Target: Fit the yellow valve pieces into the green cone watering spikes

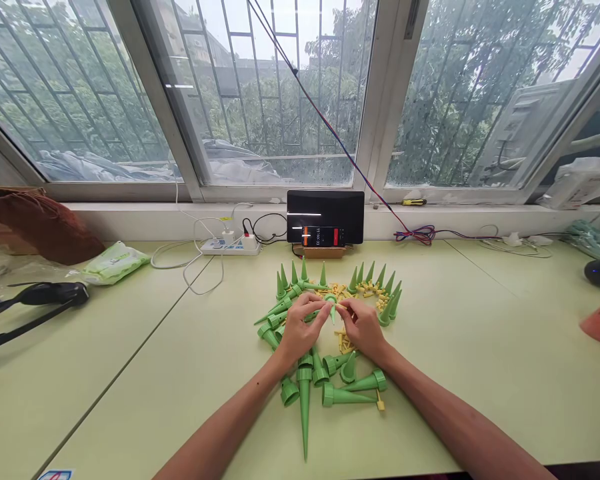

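Nearest, on a pale green worktop (505, 313): one long green plastic spike (305, 407), lying flat, tip toward the near edge; just beyond, more recumbent green spikes (350, 396) at mixed angles, one with a yellow peg (381, 403) at its tip. Next, two bare hands, close together above the cluster: left hand (304, 323), thumb and fingers pinched on a held green spike (333, 312), tip downward; right hand (364, 327), thumb and forefinger pinched on a small yellow piece (341, 307) beside it, contact between the parts too small to tell. Near the right hand, loose yellow pegs (347, 343). Beyond, upright green spikes: a left-hand row (294, 273) and a curved right-hand row (370, 273), the latter around further pegs. Farther back, a phone (325, 236) with timer digits, before a black tablet (325, 203); to the left, a white power strip (213, 249); to the right, a red-and-blue cable coil (415, 235). Last, barred windows (280, 133), foliage outside.
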{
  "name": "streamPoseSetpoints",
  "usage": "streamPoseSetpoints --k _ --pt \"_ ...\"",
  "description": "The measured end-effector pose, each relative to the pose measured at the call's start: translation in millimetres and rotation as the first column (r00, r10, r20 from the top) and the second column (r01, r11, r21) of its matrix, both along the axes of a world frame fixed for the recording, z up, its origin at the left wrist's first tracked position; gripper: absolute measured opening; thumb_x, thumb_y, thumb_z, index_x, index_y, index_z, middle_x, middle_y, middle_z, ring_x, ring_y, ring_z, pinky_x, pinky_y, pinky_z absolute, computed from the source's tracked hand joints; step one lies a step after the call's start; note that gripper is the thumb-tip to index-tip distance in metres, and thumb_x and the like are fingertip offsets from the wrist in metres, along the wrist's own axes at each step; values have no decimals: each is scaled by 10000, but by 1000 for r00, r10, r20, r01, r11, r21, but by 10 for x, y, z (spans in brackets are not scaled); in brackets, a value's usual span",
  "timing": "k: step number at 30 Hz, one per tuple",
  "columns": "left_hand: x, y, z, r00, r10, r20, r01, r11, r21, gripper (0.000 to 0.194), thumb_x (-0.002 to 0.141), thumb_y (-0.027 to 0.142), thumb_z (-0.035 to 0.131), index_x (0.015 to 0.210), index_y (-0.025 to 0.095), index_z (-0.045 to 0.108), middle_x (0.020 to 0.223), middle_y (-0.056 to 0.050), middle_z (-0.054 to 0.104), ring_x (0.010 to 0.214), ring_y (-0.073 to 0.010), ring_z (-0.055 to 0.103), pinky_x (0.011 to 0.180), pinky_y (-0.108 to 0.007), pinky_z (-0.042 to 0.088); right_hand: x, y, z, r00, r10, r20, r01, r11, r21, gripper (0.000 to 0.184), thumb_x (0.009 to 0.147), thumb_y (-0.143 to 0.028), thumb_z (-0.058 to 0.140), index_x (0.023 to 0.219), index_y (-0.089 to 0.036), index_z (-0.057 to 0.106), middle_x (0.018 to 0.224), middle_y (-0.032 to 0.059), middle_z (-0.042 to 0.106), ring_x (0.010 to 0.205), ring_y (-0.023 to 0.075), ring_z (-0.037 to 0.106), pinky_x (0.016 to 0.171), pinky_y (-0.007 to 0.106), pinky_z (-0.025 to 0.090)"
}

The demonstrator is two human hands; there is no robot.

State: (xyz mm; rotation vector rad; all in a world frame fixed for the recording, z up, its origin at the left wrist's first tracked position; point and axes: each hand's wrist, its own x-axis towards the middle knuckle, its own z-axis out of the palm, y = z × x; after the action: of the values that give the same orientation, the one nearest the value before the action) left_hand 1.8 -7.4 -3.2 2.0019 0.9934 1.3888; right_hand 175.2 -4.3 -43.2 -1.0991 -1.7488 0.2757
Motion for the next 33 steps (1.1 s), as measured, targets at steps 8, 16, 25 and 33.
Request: streamPoseSetpoints --k 8,16,25,33 --pt "12 -21 0 999 -31 -18 31 1000 -3 177 903 339 632 948 223 758 950 -77 678 935 -214 628 841 -373 535 7 11 18 998 -34 -57 35 999 3 235 969 -331 520 837 -177 640 689 26 633 555 149 534 542 266 412" --pt "3 17 -75 997 -4 -78 2 1000 -22 288 888 334 654 1152 226 692 988 -78 690 885 -207 629 820 -376 541 1 -14 85 988 -46 -149 47 999 7 266 968 -370 509 824 -176 619 645 11 595 513 137 512 497 257 415" --pt "-13 61 -152 998 9 -56 -11 1000 -28 258 889 309 654 1128 242 722 952 -56 662 893 -201 621 788 -337 521 -24 -47 102 979 47 -201 -49 999 -2 227 960 -333 516 823 -179 611 651 11 593 537 140 555 519 256 463" --pt "-19 59 -163 993 49 -104 -48 999 15 276 899 306 630 1151 232 718 777 -22 603 740 -167 576 697 -300 479 -31 -48 99 968 88 -234 -97 995 -27 219 957 -304 515 785 -185 580 625 -2 560 521 128 525 508 249 449"
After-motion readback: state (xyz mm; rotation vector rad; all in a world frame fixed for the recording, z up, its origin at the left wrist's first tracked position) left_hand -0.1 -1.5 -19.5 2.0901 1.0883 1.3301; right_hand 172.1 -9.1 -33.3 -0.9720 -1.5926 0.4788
